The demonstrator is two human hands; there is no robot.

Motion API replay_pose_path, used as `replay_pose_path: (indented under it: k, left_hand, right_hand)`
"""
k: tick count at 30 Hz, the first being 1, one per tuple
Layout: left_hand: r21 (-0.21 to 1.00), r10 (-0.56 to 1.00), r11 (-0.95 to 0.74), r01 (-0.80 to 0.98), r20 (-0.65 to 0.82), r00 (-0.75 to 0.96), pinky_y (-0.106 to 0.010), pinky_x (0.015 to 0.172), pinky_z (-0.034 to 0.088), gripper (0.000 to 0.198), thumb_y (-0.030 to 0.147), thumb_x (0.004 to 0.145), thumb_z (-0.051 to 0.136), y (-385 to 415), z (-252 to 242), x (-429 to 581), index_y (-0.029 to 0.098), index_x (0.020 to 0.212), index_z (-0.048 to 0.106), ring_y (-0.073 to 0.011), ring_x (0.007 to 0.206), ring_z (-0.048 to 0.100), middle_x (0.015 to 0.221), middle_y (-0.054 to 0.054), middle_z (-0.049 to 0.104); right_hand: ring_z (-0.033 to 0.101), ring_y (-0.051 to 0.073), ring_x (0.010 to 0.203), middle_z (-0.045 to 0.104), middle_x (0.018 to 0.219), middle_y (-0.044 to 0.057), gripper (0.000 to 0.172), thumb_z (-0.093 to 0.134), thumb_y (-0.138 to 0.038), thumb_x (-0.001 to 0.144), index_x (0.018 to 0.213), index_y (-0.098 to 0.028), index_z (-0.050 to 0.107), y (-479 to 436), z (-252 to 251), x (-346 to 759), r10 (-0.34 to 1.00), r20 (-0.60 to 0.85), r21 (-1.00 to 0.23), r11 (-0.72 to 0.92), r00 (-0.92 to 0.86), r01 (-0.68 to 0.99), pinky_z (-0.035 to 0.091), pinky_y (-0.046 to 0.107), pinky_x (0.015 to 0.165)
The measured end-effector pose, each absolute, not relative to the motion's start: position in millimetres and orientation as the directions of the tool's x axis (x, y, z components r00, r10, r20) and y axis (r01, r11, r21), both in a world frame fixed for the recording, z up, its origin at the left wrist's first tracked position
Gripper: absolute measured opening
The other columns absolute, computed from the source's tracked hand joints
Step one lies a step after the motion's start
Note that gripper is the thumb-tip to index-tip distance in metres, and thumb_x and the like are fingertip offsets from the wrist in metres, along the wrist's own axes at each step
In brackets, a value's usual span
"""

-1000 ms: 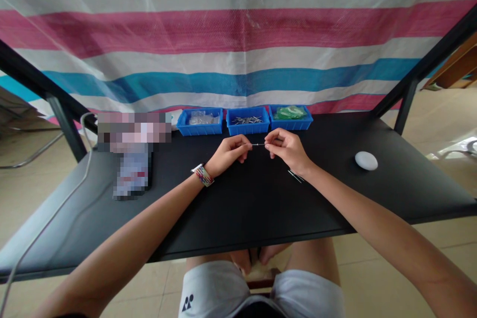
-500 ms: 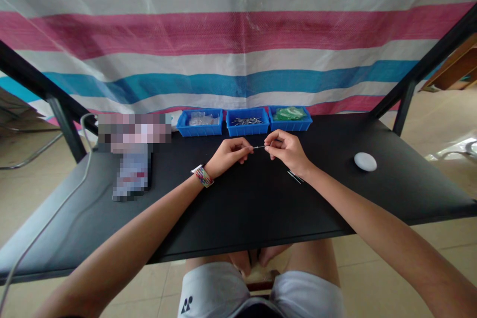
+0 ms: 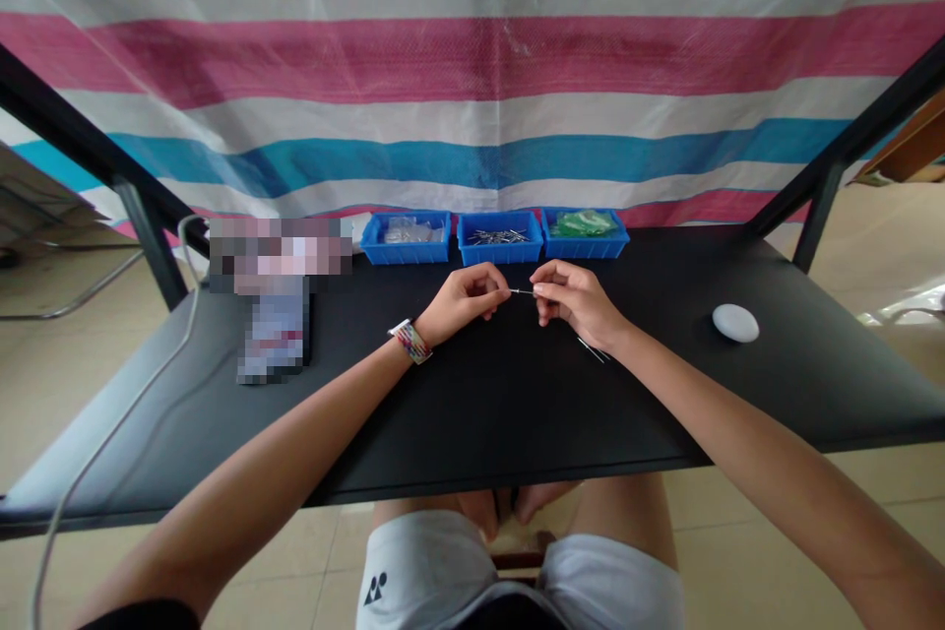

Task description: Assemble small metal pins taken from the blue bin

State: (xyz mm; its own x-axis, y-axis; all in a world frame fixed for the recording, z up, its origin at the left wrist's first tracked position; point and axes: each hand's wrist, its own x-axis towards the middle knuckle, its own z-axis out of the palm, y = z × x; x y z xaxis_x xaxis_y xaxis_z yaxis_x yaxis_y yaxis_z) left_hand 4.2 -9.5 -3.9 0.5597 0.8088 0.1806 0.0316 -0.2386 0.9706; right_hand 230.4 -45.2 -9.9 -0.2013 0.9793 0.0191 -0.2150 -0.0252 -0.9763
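Just in front of the middle blue bin [image 3: 500,250], the left hand [image 3: 464,302] and right hand [image 3: 574,299] each pinch 1 end of a thin metal pin [image 3: 521,291], holding it level above the black table [image 3: 472,413]. 2 more pins [image 3: 593,350] lie beside the right wrist, seemingly kept within reach.

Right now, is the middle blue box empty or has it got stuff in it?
Not empty. The middle blue box holds a small pile of thin metal pins lying across its bottom.
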Motion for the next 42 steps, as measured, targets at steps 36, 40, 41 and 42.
replay_pose_path:
  k: [36, 40, 41, 42]
  left_hand:
    - [0.975, 0.796, -0.202, 0.094, 0.108, 0.595, -0.023, 0.059, 0.047, 0.026, 0.039, 0.092, 0.065, -6, -9, 2, 0.014, 0.088, 0.071, -0.0121, 0.061, 0.06, 0.069, -0.001, 0.063]
    - [0.972, 0.8, -0.208, 0.108, 0.106, 0.591, -0.023, 0.058, 0.048, 0.024, 0.038, 0.092, 0.065, -6, -8, 2, 0.015, 0.087, 0.071, -0.0125, 0.062, 0.06, 0.071, -0.002, 0.064]
    - [0.972, 0.802, -0.206, 0.111, 0.103, 0.589, -0.023, 0.059, 0.048, 0.025, 0.038, 0.091, 0.065, -6, -8, 2, 0.015, 0.086, 0.071, -0.0125, 0.063, 0.06, 0.072, -0.002, 0.064]
    - [0.972, 0.803, -0.204, 0.117, 0.098, 0.588, -0.023, 0.059, 0.049, 0.025, 0.038, 0.091, 0.065, -6, -8, 2, 0.015, 0.086, 0.071, -0.0125, 0.063, 0.061, 0.073, -0.002, 0.064]
  right_hand:
    - [0.056, 0.009, 0.048, 0.074, 0.077, 0.005, 0.03, 0.08, -0.047, 0.081, 0.079, -0.018, 0.073, 45, 25, 245, 0.936, 0.309, -0.947, 0.288, 0.166, 0.141, 0.039, 0.02, 0.04]
    - [0.054, 0.009, 0.049, 0.076, 0.081, 0.007, 0.031, 0.083, -0.047, 0.081, 0.084, -0.018, 0.074, 11, 36, 282, 0.964, 0.127, -0.923, 0.201, -0.235, 0.328, 0.035, 0.022, 0.042]
    - [0.056, 0.01, 0.05, 0.075, 0.078, 0.006, 0.032, 0.085, -0.047, 0.078, 0.085, -0.017, 0.075, 2, 38, 290, 0.932, -0.007, -0.889, 0.16, -0.362, 0.43, 0.036, 0.022, 0.043]
    - [0.057, 0.011, 0.051, 0.074, 0.074, 0.005, 0.033, 0.086, -0.047, 0.075, 0.085, -0.017, 0.076, -6, 41, 296, 0.874, -0.166, -0.839, 0.118, -0.457, 0.531, 0.037, 0.023, 0.044]
